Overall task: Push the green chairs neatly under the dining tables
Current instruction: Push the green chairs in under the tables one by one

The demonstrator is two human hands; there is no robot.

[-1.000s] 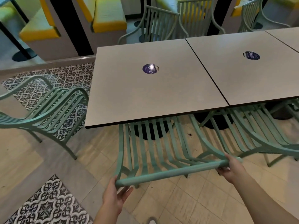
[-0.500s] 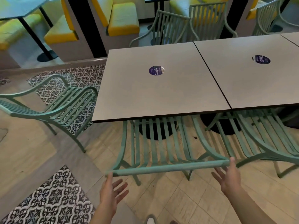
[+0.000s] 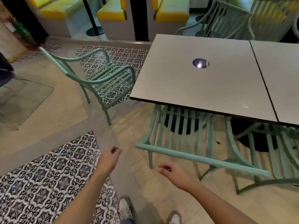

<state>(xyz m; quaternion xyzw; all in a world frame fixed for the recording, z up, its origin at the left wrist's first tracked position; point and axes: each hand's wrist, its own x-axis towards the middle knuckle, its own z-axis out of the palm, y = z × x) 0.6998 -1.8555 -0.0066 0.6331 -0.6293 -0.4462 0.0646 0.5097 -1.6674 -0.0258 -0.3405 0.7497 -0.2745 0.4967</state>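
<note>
While both hands hang free of any chair, the left hand (image 3: 108, 159) and right hand (image 3: 175, 174) show loosely curled fingers holding nothing. Just beyond them, the near chair (image 3: 181, 139) sits with its seat tucked under the table (image 3: 202, 88), its top rail running left to right along the table's near edge, seat pointing away from the person. A side chair (image 3: 103, 78) stands out on the floor at the table's left end, seat facing the table, its front close to the edge.
</note>
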